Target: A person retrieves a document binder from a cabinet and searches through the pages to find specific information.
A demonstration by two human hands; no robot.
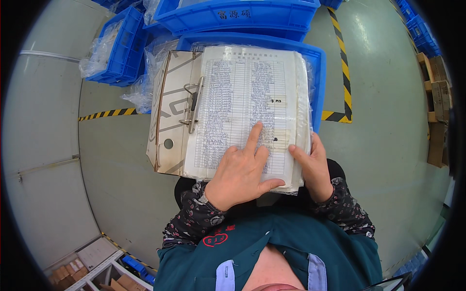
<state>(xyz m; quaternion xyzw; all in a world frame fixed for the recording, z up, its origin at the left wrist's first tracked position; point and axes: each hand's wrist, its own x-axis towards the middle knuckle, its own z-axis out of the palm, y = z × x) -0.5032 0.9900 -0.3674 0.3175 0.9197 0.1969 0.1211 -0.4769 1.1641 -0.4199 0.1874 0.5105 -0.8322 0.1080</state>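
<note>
A lever arch file [175, 97] lies open in front of me, its metal rings [192, 104] on the left side of a thick stack of sheets. On top is a printed table page [228, 140] filled with handwritten lines in two columns. My left hand [240, 172] rests over the lower page, index finger stretched out with its tip on the right column, thumb apart, other fingers partly curled. At the lower right edge, my right hand [313, 167] grips the stack of sheets, thumb on top and the other fingers beside and behind the edge, partly hidden.
Under the file sits a blue crate [316, 87] with clear plastic wrap beside it. Another blue crate [238, 19] stands behind it, and a blue crate with plastic bags [114, 48] is at the left. Yellow-black tape [345, 72] marks the floor. Cardboard boxes [439, 97] stand far right.
</note>
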